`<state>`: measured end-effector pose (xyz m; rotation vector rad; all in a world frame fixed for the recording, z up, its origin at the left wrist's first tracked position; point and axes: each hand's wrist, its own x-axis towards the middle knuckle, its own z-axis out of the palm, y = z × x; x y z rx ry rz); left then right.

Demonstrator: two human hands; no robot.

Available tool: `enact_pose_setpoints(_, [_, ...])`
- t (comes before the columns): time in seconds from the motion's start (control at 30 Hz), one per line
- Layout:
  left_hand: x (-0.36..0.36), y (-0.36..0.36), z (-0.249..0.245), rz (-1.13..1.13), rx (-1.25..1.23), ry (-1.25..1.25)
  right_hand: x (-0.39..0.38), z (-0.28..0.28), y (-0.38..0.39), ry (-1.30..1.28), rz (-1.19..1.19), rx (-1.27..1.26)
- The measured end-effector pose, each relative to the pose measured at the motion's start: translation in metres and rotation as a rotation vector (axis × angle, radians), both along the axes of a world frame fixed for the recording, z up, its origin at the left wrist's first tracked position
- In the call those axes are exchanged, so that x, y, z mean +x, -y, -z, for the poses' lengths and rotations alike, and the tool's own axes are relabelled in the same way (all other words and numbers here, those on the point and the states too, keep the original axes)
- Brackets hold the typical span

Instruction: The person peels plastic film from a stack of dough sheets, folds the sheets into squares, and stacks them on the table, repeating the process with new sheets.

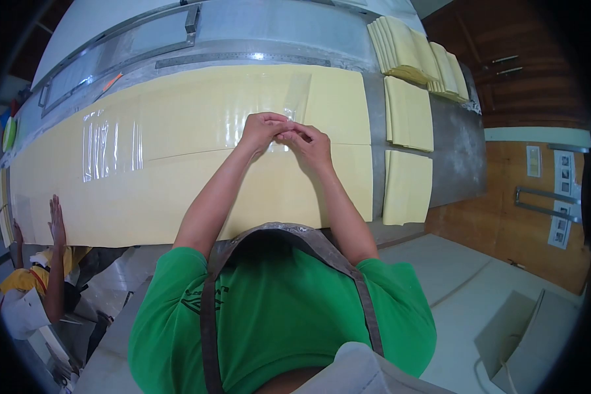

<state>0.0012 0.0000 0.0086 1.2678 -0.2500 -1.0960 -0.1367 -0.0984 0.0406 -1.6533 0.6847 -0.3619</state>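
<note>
A long pale-yellow sheet [197, 177] lies across the table, with a lengthwise seam or cut line along it. Above its right part my left hand [264, 130] and my right hand [310, 142] meet, fingertips pinched together. Whatever they hold between them is too small to make out. Just beyond my fingers a clear shiny strip [299, 92] runs over the sheet. More glossy clear strips [111, 150] lie on the sheet's left part.
Folded yellow stacks [408, 111] stand at the right end. A steel ruler [243, 58], an orange-handled tool [112, 82] and a metal frame [121, 62] lie on the far side. A co-worker's hands [57, 222] touch the sheet's left end.
</note>
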Motion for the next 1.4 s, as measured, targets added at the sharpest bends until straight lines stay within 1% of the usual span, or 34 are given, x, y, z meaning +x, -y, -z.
enact_pose_setpoints(0.07, [-0.004,0.004,0.0,0.028,0.069,0.027,0.0,0.017,0.006,-0.045,0.007,0.081])
enact_pose_setpoints(0.1, [-0.005,0.003,-0.002,0.03,0.069,0.026,0.0,0.012,0.005,-0.046,0.009,0.081])
enact_pose_setpoints(0.17, [-0.009,0.0,-0.012,-0.032,-0.084,-0.162,0.0,-0.01,0.003,-0.093,0.067,0.079])
enact_pose_setpoints(0.2, [-0.008,-0.002,-0.013,-0.029,-0.08,-0.165,0.0,-0.014,0.002,-0.096,0.07,0.084])
enact_pose_setpoints(0.27, [-0.004,-0.008,-0.014,0.043,-0.161,-0.156,0.002,-0.018,0.001,-0.074,0.111,0.152])
enact_pose_setpoints(0.47, [-0.002,-0.008,-0.008,0.027,-0.206,-0.209,0.005,-0.011,0.003,-0.021,0.141,0.203])
enact_pose_setpoints(0.57, [0.0,-0.007,0.003,0.043,-0.206,-0.177,0.004,-0.01,0.005,0.004,0.127,0.195])
enact_pose_setpoints(0.7, [0.001,-0.008,-0.001,0.038,-0.201,-0.184,0.004,-0.001,0.007,0.016,0.118,0.213])
enact_pose_setpoints(0.77, [0.001,-0.007,0.003,0.046,-0.227,-0.173,0.003,0.001,0.009,-0.002,0.101,0.17])
enact_pose_setpoints(0.87, [0.001,-0.007,0.004,0.048,-0.214,-0.161,0.004,-0.002,0.008,0.029,0.084,0.172])
enact_pose_setpoints(0.97, [-0.001,-0.007,-0.002,0.033,-0.195,-0.163,0.004,-0.01,0.007,-0.025,0.094,0.163])
enact_pose_setpoints(1.17, [-0.002,-0.007,-0.005,0.02,-0.194,-0.184,0.004,-0.011,0.005,0.028,0.093,0.168])
enact_pose_setpoints(1.4, [-0.002,-0.005,-0.005,0.025,-0.191,-0.162,0.003,-0.007,0.007,0.022,0.084,0.163])
